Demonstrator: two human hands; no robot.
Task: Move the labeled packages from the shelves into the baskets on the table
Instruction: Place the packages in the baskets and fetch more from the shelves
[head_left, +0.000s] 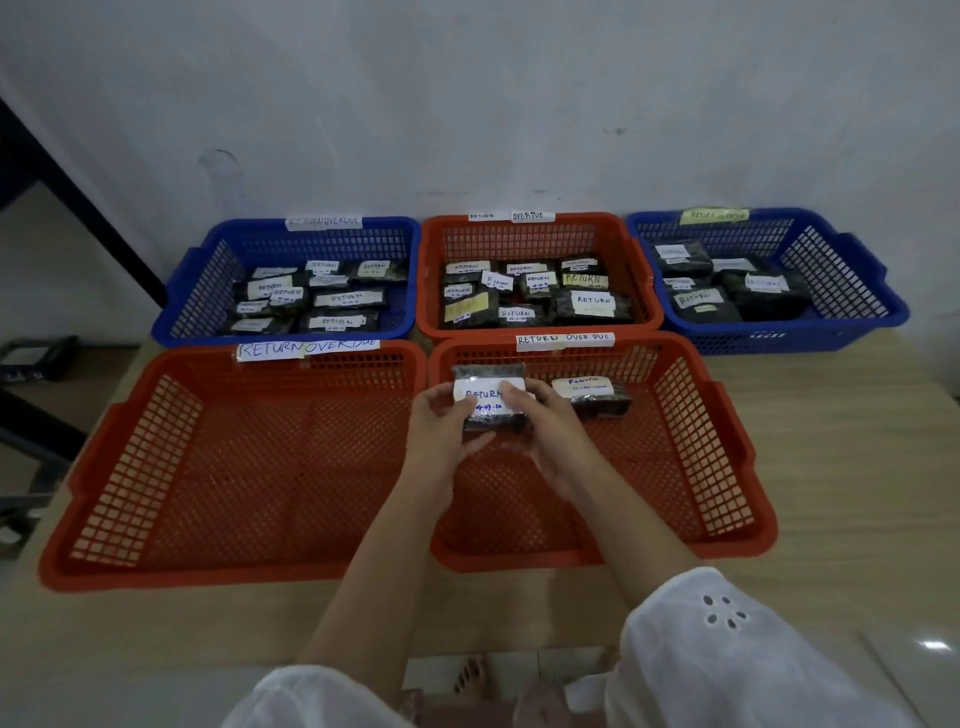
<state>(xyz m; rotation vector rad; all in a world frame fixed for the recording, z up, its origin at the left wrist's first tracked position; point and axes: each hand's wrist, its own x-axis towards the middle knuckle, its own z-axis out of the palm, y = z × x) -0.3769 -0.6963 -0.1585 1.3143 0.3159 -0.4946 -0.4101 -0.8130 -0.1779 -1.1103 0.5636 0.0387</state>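
Observation:
A dark package (488, 382) with a white label reading RETURN is held above the near right red basket (727, 467). My left hand (441, 431) grips its left side and my right hand (545, 431) grips its right side, fingers curled over the label. A second labeled package (592, 397) lies in that basket toward the back. The near left red basket (156, 467) holds nothing.
At the back stand a blue basket (208, 291), a red basket (639, 260) and another blue basket (852, 280), each with several labeled packages. All rest on a wooden table (857, 467) against a white wall. A dark frame (78, 208) stands at the left.

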